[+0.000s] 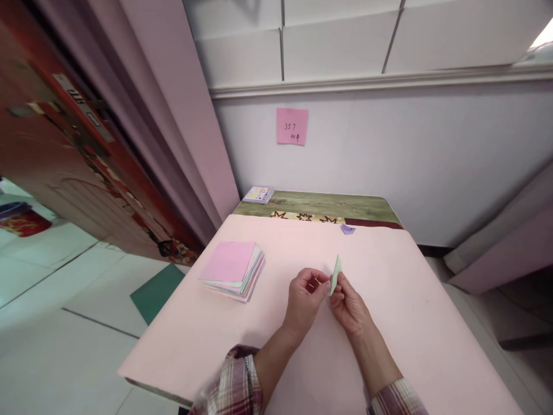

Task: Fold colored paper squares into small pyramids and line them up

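A small folded piece of pale green paper is held up on edge above the table, between my two hands. My left hand pinches its lower left side with thumb and forefinger. On the other side, the fingers of my right hand are closed on the paper's right edge. A stack of coloured paper squares with a pink sheet on top lies to the left of my hands. Beyond them, near the far edge of the cover, sits a small folded purple paper.
The table has a pale pink cover over a green wood-grain top. A packet lies at its far left corner. On the wall is a pink note. A red door and curtain stand left.
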Available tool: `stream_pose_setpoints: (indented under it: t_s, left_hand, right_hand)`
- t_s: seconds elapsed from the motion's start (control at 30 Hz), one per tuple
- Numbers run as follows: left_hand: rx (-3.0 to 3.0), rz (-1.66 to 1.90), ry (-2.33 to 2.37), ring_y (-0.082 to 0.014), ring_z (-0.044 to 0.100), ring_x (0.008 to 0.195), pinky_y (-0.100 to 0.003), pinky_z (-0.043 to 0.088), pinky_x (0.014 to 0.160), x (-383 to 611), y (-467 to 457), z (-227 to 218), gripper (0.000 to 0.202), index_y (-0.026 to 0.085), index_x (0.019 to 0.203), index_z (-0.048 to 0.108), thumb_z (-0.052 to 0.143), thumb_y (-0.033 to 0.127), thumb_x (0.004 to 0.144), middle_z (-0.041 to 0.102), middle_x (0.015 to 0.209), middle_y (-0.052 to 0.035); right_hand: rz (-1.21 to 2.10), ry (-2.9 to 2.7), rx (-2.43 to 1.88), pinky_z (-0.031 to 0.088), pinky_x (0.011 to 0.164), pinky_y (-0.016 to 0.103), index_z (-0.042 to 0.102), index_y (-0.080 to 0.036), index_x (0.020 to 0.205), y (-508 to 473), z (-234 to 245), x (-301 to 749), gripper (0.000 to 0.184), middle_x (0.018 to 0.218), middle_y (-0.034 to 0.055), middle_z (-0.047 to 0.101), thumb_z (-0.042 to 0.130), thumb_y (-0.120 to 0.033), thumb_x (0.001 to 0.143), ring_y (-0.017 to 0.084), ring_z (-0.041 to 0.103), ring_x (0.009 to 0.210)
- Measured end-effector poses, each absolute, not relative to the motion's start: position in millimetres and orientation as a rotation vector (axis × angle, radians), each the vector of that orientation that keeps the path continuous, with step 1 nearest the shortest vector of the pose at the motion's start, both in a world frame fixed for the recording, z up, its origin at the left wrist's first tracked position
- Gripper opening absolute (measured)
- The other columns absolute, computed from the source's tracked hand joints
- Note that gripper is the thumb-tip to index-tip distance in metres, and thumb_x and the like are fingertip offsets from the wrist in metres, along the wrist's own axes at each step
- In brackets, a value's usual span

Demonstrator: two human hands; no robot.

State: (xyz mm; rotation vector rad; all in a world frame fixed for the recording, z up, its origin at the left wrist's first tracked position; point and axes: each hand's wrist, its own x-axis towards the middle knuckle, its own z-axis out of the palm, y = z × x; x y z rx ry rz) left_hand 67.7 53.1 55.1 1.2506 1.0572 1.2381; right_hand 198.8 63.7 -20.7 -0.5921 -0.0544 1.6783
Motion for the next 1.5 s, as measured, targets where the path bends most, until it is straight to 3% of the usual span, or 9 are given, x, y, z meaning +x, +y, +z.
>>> stream_pose_setpoints:
  t_s: [0.73, 1.23, 1.37, 1.5]
  left_hand:
    - [1.352, 1.300, 1.258, -0.0129, 0.055, 0.063, -0.026, 0.045, 0.061, 80.9, 49.3, 50.0, 0.007, 0.017, 0.075, 0.064, 0.068, 0.021, 0.070, 0.063, 0.075, -0.0024]
    - [1.819, 1.258, 1.404, -0.0131, 0.047, 0.062, -0.026, 0.038, 0.062, 81.1, 42.1, 63.8, 0.006, 0.021, 0.073, 0.059, 0.063, 0.017, 0.073, 0.057, 0.075, 0.0009]
    - [1.566, 1.241, 1.365, -0.0124, 0.047, 0.062, -0.025, 0.038, 0.060, 83.7, 47.8, 59.7, 0.012, 0.019, 0.070, 0.062, 0.072, 0.024, 0.066, 0.057, 0.073, 0.0008]
    - [1.292, 1.213, 1.273, -0.0122, 0.049, 0.061, -0.025, 0.039, 0.059, 86.1, 53.6, 52.0, 0.023, 0.016, 0.070, 0.065, 0.072, 0.038, 0.068, 0.059, 0.068, -0.0002]
  right_hand:
    - [1.610, -0.095, -0.577, 0.054, 0.047, 0.006, 0.061, -0.019, 0.084, 57.7, -15.3, 196.8, 0.028, 0.069, -0.0072, 0.061, 0.084, -0.018, 0.067, 0.002, 0.058, 0.054]
    - [1.581, -0.252, -0.660, 0.052, 0.047, 0.009, 0.061, -0.020, 0.079, 54.0, -8.6, 196.2, 0.029, 0.066, -0.0072, 0.059, 0.085, -0.028, 0.065, 0.004, 0.056, 0.053]
    - [1.536, -0.312, -0.735, 0.050, 0.047, 0.011, 0.064, -0.020, 0.079, 51.4, -5.8, 194.0, 0.028, 0.068, -0.0057, 0.061, 0.085, -0.029, 0.063, 0.005, 0.056, 0.054]
    - [1.421, -0.464, -0.837, 0.045, 0.048, 0.014, 0.067, -0.019, 0.078, 47.9, -2.6, 192.3, 0.025, 0.062, -0.0053, 0.056, 0.083, -0.035, 0.066, 0.006, 0.050, 0.054]
